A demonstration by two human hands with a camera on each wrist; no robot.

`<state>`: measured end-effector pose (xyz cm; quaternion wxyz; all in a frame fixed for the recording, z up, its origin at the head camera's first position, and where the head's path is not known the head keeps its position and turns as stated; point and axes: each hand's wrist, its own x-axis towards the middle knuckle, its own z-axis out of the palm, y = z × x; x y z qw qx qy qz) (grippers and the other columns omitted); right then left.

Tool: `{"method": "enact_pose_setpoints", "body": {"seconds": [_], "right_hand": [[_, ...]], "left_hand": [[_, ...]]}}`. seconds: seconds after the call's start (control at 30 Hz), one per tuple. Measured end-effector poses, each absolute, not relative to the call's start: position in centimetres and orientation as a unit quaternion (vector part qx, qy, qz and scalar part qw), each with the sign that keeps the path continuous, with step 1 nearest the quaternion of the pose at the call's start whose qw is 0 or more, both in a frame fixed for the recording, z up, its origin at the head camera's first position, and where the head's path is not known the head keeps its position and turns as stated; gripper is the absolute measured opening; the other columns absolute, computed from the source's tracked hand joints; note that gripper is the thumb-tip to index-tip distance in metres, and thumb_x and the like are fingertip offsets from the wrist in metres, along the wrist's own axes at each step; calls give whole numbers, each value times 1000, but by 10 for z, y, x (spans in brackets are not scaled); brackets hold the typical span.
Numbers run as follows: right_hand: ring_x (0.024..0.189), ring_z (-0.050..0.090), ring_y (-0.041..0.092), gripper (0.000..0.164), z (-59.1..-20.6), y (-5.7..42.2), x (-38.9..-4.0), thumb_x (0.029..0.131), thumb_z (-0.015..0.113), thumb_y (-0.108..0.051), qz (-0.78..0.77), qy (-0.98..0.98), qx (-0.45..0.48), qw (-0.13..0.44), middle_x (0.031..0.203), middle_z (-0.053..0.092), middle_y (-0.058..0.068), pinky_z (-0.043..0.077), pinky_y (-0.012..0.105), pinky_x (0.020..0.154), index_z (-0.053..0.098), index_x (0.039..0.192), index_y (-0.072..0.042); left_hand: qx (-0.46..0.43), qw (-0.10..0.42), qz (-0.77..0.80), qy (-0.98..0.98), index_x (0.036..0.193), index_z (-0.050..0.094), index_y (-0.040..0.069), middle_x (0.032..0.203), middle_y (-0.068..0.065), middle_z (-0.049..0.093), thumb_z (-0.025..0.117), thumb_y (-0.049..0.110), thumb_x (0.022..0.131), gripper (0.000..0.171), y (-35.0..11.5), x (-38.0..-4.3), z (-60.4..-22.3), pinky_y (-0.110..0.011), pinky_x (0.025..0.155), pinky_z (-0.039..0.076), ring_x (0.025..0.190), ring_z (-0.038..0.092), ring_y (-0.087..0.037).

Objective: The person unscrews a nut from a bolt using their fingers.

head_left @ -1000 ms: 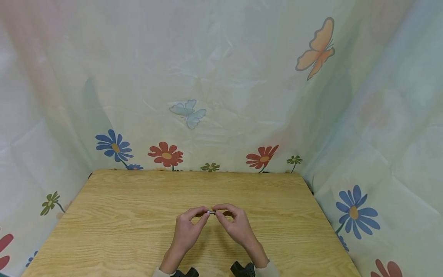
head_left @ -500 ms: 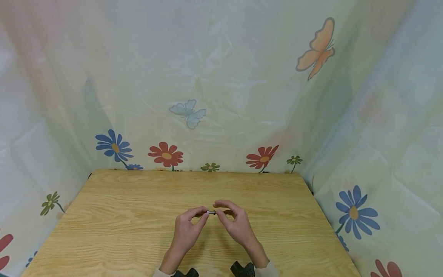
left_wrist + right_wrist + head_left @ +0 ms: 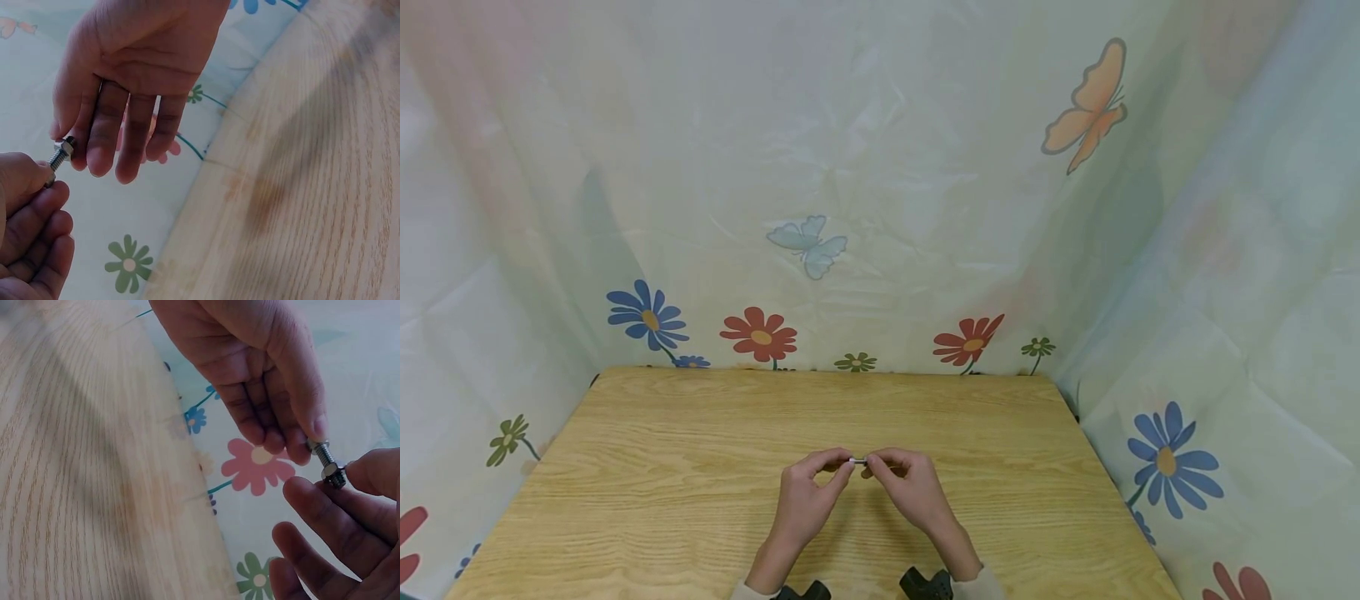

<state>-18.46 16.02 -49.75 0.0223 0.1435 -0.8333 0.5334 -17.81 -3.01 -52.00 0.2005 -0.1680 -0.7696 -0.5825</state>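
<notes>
A small silver bolt is held level between both hands above the table. My left hand pinches the bolt's head end between thumb and index finger; the head itself is mostly covered. Near the other end of the threaded shank sits a hex nut, with a short dark tip of the bolt beyond it. My right hand has its thumb and index finger on either side of the nut. Its other fingers extend loosely in the left wrist view.
Below the hands lies a wood-grain table. A pale curtain printed with flowers and butterflies hangs behind it and along both sides. Black devices sit at the wrists.
My right index finger lifted away from the nut half a second ago and has come back down to it, farther curled. The left hand and the bolt have stayed in place.
</notes>
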Motion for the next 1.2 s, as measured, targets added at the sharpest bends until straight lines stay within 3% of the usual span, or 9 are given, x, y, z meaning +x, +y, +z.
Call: {"method": "enact_pose_setpoints", "body": {"seconds": [0.17, 0.4, 0.73, 0.93, 1.2], "right_hand": [[90, 75, 16, 27, -498, 161, -185, 104, 63, -34, 534, -832, 152, 18, 91, 79, -1, 59, 27, 84, 80, 105, -14], [94, 75, 31, 23, -498, 161, -184, 103, 65, -32, 544, -825, 155, 9, 96, 79, 2, 59, 25, 82, 80, 106, -15], [98, 73, 15, 17, -496, 159, -184, 100, 70, -28, 534, -832, 151, 23, 108, 77, 0, 59, 32, 85, 78, 112, -18], [101, 71, 15, 15, -497, 159, -184, 100, 71, -23, 530, -832, 160, 39, 108, 76, -2, 58, 32, 85, 76, 112, -17], [106, 70, 21, 15, -495, 159, -182, 101, 69, -20, 547, -812, 195, 64, 112, 75, 1, 59, 34, 89, 76, 113, -15]], "left_hand": [[-163, 183, -582, -775, 104, 79, 16, 100, 1, 79, 77, 13, 93, 11, -31, -179, -520, -40, 79, 63, 88, 74, -11], [-161, 163, -586, -777, 106, 80, 12, 100, -2, 80, 78, 11, 92, 14, -32, -179, -517, -43, 80, 63, 89, 73, -11], [-148, 157, -583, -783, 101, 81, 17, 96, 6, 79, 79, 10, 91, 13, -32, -179, -516, -42, 81, 62, 88, 73, -9], [-153, 161, -582, -782, 101, 81, 13, 96, 6, 79, 79, 10, 91, 11, -32, -179, -515, -39, 80, 62, 88, 73, -10], [-157, 165, -582, -780, 100, 81, 14, 95, 5, 79, 79, 9, 91, 12, -32, -178, -515, -39, 80, 63, 87, 73, -10]]}}
